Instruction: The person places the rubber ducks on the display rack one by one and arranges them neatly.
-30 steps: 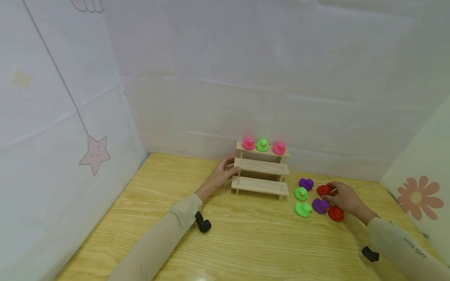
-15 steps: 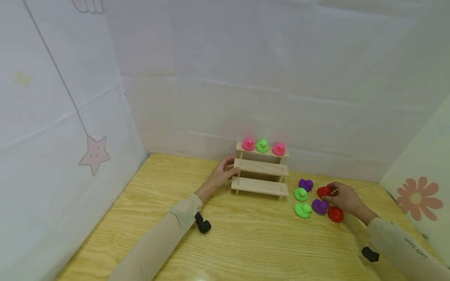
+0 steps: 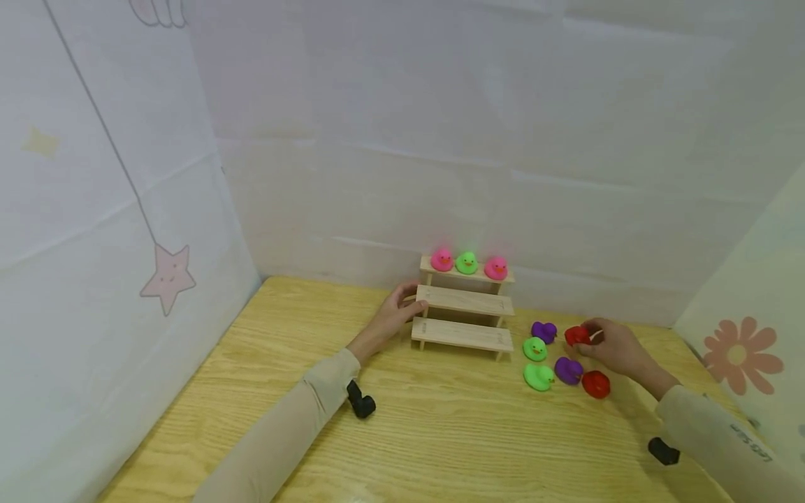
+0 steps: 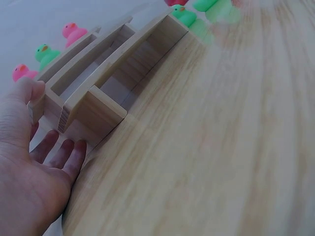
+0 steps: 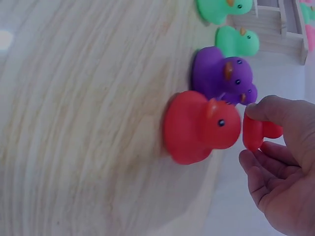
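Observation:
My left hand [image 3: 397, 313] grips the left end of a three-step wooden stand [image 3: 464, 334]. In the left wrist view its thumb lies on the middle step and its fingers [image 4: 74, 156] are by the side panel. Two pink ducks and a green rubber duck [image 3: 467, 263] sit on the top step. My right hand [image 3: 619, 347] pinches a red rubber duck [image 5: 253, 132] between thumb and fingers, behind a second red duck [image 5: 197, 129]. Left of this hand are two purple ducks [image 3: 569, 371] and two green ducks [image 3: 539, 377] on the table.
The wood-grain table [image 3: 440, 433] runs up to white cloth walls [image 3: 377, 175] at the back and both sides. Black camera mounts [image 3: 361, 402] show beneath both sleeves.
My right hand has raised the red duck slightly. The left hand stays at the stand, and the ducks on the top step keep their places.

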Motion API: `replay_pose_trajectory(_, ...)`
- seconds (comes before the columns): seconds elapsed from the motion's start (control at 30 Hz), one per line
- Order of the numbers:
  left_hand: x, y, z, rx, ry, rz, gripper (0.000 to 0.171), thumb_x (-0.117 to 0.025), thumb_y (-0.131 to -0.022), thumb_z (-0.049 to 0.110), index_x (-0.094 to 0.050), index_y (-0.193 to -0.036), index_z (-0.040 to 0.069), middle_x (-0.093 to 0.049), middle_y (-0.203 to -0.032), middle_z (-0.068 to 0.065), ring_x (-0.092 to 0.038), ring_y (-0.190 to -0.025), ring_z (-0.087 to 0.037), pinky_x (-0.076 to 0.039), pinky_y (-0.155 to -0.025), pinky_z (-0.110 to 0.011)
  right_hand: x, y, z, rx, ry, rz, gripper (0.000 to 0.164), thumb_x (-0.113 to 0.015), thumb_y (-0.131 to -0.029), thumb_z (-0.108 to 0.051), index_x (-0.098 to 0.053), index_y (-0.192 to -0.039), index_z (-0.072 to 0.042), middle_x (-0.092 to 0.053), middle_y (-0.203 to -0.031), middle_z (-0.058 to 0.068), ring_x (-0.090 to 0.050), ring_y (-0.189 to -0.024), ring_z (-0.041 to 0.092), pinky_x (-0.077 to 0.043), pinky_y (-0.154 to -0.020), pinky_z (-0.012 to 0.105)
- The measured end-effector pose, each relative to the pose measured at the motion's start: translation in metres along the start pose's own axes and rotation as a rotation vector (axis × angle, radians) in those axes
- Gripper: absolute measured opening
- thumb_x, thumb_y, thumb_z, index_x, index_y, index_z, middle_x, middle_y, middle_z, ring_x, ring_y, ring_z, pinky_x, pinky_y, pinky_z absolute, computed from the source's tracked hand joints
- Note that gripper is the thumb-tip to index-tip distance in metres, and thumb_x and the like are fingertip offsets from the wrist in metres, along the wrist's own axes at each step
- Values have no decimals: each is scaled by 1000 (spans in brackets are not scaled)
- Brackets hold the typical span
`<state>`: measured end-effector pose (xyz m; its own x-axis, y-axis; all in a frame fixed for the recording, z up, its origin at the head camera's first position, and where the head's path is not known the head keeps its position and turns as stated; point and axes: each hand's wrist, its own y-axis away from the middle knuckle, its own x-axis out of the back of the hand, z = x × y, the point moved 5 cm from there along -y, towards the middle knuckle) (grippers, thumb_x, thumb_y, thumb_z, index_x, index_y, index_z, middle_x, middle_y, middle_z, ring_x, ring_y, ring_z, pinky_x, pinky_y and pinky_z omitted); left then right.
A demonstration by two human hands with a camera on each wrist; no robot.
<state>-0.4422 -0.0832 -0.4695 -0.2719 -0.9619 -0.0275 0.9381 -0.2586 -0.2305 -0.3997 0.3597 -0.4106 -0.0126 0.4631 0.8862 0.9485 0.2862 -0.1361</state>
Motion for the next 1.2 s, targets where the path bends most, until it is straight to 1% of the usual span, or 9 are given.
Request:
replay_pose_trajectory(0.23,0,-1,-2,-6,9,-12,61,-70,-100,29,-41,-152,16,-43,-152,-8,-47,-135,-27,-46,-105,-46,8,-8,-20,15,-15,35,52,-81,-89,-24,-60,-123,10,-67,-105,17,-63,-92,33,-55,-67,35)
replay_pose_trajectory(0.4,0,-1,-2,-18,-1,-14,62,-69,-100,30,-40,-153,14,-43,-152,-8,-47,-135,-27,-44,-106,-47,10,-11,-43,62,-15,38,53,-81,-91,-24,-60,-126,8,-67,-108,16,-63,-93,31,-55,-68,35)
replay_pose_trajectory(0.5,-1,-1,-1,-19,-3,-16,62,-69,-100,30,-41,-152,14,-43,-151,-7,-48,-134,-27,-45,-106,-46,9,-14,-57,86,-13,35,54,-80,-92,-28,-59,-129,6,-67,-111,15,-63,-95,30,-54,-70,36)
replay_pose_trajectory(0.67,0,0,0,-11,10,-24,60,-69,-100,29,-41,-152,16,-42,-152,-7,-48,-134,-27,-46,-104,-45,5,-21,-80,112,-19,45,56,-80,-91,-30,-60,-131,3,-66,-114,14,-63,-96,29,-53,-70,37)
replay_pose_trajectory(0.8,-1,0,-1,-7,-4,-17,61,-69,-100,30,-40,-153,16,-42,-153,-7,-47,-135,-27,-46,-104,-44,0,-31,-96,136,-42,54,55,-80,-91,-30,-60,-132,1,-66,-114,13,-63,-94,28,-53,-64,35)
replay_pose_trajectory(0.9,-2,0,0,-9,-16,-13,62,-68,-101,31,-39,-153,15,-42,-153,-7,-46,-135,-27,-45,-105,-45,-4,-38,-106,152,-63,50,54,-80,-91,-31,-61,-131,0,-67,-110,12,-63,-92,27,-52,-59,34)
replay_pose_trajectory(1.0,-5,1,0,-8,-11,-15,62,-68,-101,30,-38,-154,15,-42,-153,-7,-46,-135,-26,-45,-105,-45,-8,-45,-117,169,-71,45,54,-81,-90,-31,-61,-131,0,-67,-108,11,-63,-90,26,-51,-59,34)
replay_pose_trajectory(1.1,-8,3,1,-7,5,-16,61,-67,-102,28,-38,-154,14,-43,-152,-7,-47,-135,-26,-46,-104,-44,-11,-53,-128,190,-75,47,53,-81,-90,-30,-62,-130,0,-67,-108,11,-63,-89,25,-50,-63,35)
replay_pose_trajectory(1.2,-10,3,3,-8,11,-13,61,-68,-101,27,-39,-153,15,-43,-152,-7,-48,-134,-26,-47,-103,-43,-14,-60,-140,209,-85,52,51,-82,-89,-31,-64,-127,-2,-68,-106,10,-63,-87,24,-50,-65,37)
